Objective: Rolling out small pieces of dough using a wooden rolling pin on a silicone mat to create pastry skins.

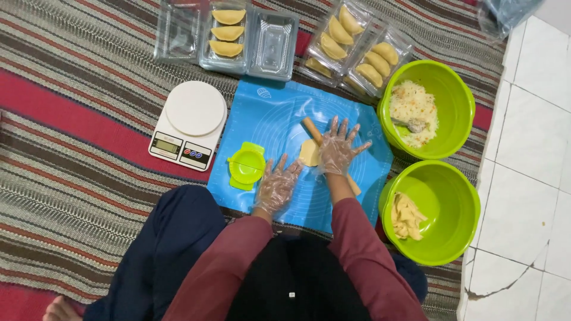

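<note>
A blue silicone mat (pixel 279 113) lies on the striped rug in front of me. On it a wooden rolling pin (pixel 311 129) rests over a small flat piece of pale dough (pixel 308 153). My right hand (pixel 338 148), in a clear plastic glove, presses flat on the rolling pin with fingers spread. My left hand (pixel 277 184), also gloved, lies open on the mat just left of the dough, touching neither dough nor pin. A green round pastry press (pixel 246 166) sits open at the mat's left edge.
A white kitchen scale (pixel 189 123) stands left of the mat. Clear plastic trays (pixel 272 44) hold folded pastries (pixel 227 32) at the back. At the right, one green bowl (pixel 455 95) holds rice-like filling and a spoon, another green bowl (pixel 452 202) holds dough pieces. White floor tiles (pixel 535 148) lie beyond.
</note>
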